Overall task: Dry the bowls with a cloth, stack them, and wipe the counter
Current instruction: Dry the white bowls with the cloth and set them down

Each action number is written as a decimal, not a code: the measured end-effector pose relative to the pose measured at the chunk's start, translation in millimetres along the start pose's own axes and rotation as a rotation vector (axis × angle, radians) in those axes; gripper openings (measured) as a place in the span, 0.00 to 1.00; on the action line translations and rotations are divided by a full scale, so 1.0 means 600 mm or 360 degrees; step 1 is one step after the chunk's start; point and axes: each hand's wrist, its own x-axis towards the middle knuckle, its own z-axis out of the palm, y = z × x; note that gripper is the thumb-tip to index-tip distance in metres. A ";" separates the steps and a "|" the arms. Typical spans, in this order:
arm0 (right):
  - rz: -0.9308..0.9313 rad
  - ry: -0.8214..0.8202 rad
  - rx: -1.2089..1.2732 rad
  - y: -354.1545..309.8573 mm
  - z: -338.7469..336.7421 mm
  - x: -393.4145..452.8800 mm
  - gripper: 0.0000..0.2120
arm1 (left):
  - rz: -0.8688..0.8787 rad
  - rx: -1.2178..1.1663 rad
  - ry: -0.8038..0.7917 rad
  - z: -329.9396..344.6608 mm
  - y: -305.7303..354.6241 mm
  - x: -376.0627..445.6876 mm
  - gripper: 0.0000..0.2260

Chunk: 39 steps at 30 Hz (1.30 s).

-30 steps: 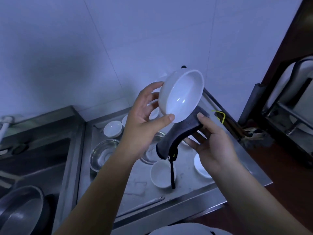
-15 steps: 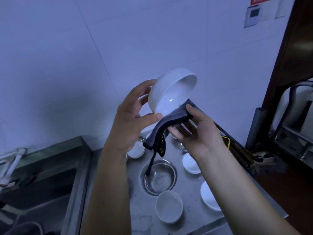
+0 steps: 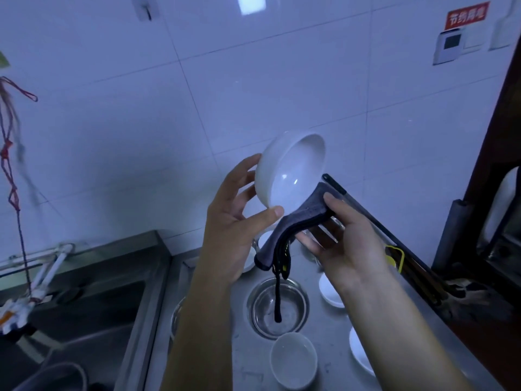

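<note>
White bowl (image 3: pixel 291 176) tilting mid-air, left hand (image 3: pixel 236 221) fingers grasping its rim. Right hand (image 3: pixel 342 238) fingers pinching grey cloth (image 3: pixel 296 224) at bowl's 5 o'clock edge. Drying seems early: 1 cup (image 3: pixel 293 359) and saucers waiting unstacked on worktop (image 3: pixel 253 371) at 6 o'clock, wiping not started.

Counter (image 3: pixel 332 331) mid-area occupied: steel bowl (image 3: pixel 277 307) centre, white bowl (image 3: pixel 293 359) toward front edge, saucers (image 3: pixel 330 292) along right edge. Bare strip runs between steel bowl and saucers.
</note>
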 end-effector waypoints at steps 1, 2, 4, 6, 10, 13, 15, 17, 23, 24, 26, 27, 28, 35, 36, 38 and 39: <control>-0.0022 0.0008 -0.0003 0.000 0.000 0.000 0.01 | -0.0042 -0.0011 0.0055 0.001 0.001 -0.001 0.32; -0.0047 0.0015 -0.0001 0.000 -0.001 0.000 0.01 | -0.0075 -0.0023 0.0100 0.000 0.001 -0.002 0.32; -0.0112 0.0018 -0.0017 -0.001 -0.001 -0.002 0.01 | -0.0111 -0.0044 0.0158 0.000 0.002 -0.003 0.31; -0.0235 0.0008 -0.0099 -0.002 0.002 -0.009 0.01 | -0.0149 -0.0086 0.0207 -0.002 -0.002 -0.003 0.31; -0.0768 -0.0104 -0.0279 -0.008 0.012 -0.021 0.07 | -0.0225 -0.0199 0.0292 0.004 -0.013 0.003 0.30; -0.1254 -0.0224 -0.0834 -0.003 0.014 -0.002 0.14 | -0.0267 -0.0328 0.0327 0.023 -0.019 0.011 0.31; -0.1353 -0.0244 -0.1215 0.012 0.011 0.018 0.14 | -0.0247 -0.0344 0.0310 0.037 -0.021 0.019 0.30; -0.1275 -0.0243 -0.1312 0.022 0.007 0.033 0.14 | -0.0213 -0.0262 0.0304 0.046 -0.025 0.026 0.30; -0.1114 -0.0218 -0.1117 0.010 0.004 0.083 0.12 | -0.0258 -0.0244 0.0428 0.057 -0.054 0.030 0.33; -0.1139 -0.0132 -0.1059 0.011 0.009 0.088 0.11 | -0.0252 -0.0240 0.0432 0.056 -0.057 0.030 0.33; -0.1161 0.0055 -0.0953 0.012 0.020 0.097 0.14 | -0.0238 -0.0247 0.0450 0.051 -0.060 0.032 0.33; -0.1071 0.0107 -0.0901 0.010 0.022 0.103 0.19 | -0.0226 -0.0253 0.0452 0.048 -0.061 0.033 0.33; -0.0901 0.0095 -0.0854 0.005 0.024 0.111 0.24 | -0.0206 -0.0248 0.0447 0.044 -0.061 0.035 0.33; -0.0118 -0.0251 -0.0651 0.000 0.016 0.148 0.22 | -0.0052 -0.0045 0.0307 0.028 -0.076 0.035 0.34; -0.0131 -0.0217 -0.0583 0.005 0.013 0.150 0.24 | -0.0056 0.0008 0.0266 0.028 -0.081 0.035 0.33; -0.0177 -0.0104 -0.0491 0.010 0.006 0.152 0.23 | -0.0088 0.0101 0.0188 0.029 -0.092 0.037 0.32; -0.0187 -0.0056 -0.0457 0.011 0.001 0.155 0.21 | -0.0110 0.0125 0.0169 0.030 -0.096 0.036 0.33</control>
